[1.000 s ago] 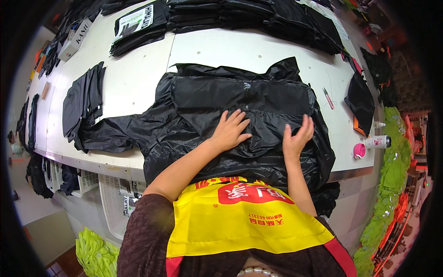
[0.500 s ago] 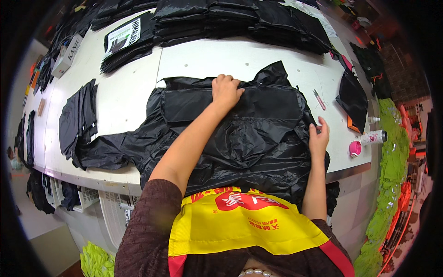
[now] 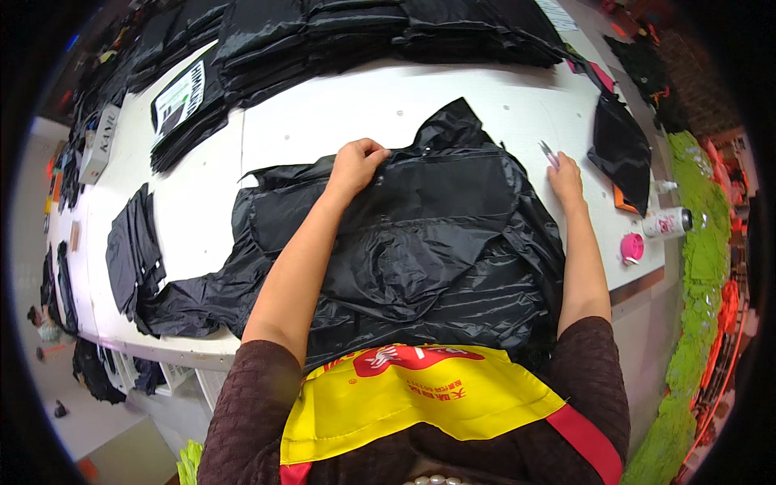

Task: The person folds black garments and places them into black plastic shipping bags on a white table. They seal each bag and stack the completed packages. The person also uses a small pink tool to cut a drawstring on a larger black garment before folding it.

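A shiny black jacket lies spread on the white table in front of me, with one sleeve stretched out to the left. My left hand is closed at the jacket's far edge, pinching the fabric with bent fingers. Beyond the jacket's right side, my right hand has its fingers around the handle of small thread snips. Their metal blades point away from me, and the hand covers most of the pinkish handle.
Folded black garments stand in stacks along the far side; a smaller folded pile lies left. At right are a black pouch-like piece, a white bottle and its pink cup-like lid. Lime-green fabric heaps beyond the table.
My right hand has left the jacket's right edge and reached outward to the snips on the table. My left hand has shifted a little left along the far edge.
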`<state>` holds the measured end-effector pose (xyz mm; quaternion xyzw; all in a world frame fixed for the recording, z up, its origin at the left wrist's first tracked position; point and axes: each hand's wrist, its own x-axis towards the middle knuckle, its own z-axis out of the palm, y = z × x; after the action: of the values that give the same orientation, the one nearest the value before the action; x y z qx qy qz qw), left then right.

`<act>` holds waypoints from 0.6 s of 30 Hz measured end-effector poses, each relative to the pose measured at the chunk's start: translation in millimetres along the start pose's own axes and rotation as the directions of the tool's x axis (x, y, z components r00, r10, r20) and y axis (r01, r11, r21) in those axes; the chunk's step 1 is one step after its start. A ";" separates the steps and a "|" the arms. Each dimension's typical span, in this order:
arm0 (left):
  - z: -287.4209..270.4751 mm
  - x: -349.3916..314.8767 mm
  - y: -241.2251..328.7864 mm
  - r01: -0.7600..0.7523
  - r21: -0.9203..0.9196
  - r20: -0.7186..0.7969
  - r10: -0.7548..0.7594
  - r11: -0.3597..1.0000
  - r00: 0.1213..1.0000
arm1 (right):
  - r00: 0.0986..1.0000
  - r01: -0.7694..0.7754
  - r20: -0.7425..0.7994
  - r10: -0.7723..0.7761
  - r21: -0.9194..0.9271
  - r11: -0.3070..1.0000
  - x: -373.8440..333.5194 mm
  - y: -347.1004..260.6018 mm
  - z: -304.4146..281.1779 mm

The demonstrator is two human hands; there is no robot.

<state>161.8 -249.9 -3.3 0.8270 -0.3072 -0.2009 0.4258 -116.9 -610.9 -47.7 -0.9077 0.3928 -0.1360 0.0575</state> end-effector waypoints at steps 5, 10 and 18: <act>-7.4 -2.6 -6.9 0.005 -0.132 -0.074 -0.015 0.991 0.997 | 0.960 -0.165 0.203 0.193 -0.146 0.975 28.3 -4.1 2.3; -6.8 -3.0 -15.0 0.049 -0.255 -0.076 -0.070 0.966 0.995 | 0.929 -0.316 0.311 0.200 0.386 0.867 29.6 -14.0 -13.2; -4.6 -2.9 -21.6 0.059 -0.340 -0.088 -0.094 0.938 0.992 | 0.895 0.073 0.327 -0.304 0.565 0.822 -69.0 -238.2 -59.8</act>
<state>169.7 -235.5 -18.4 0.7626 -0.2135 -0.2243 0.5680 -13.5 -397.3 45.8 -0.8974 0.2241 -0.0559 0.3759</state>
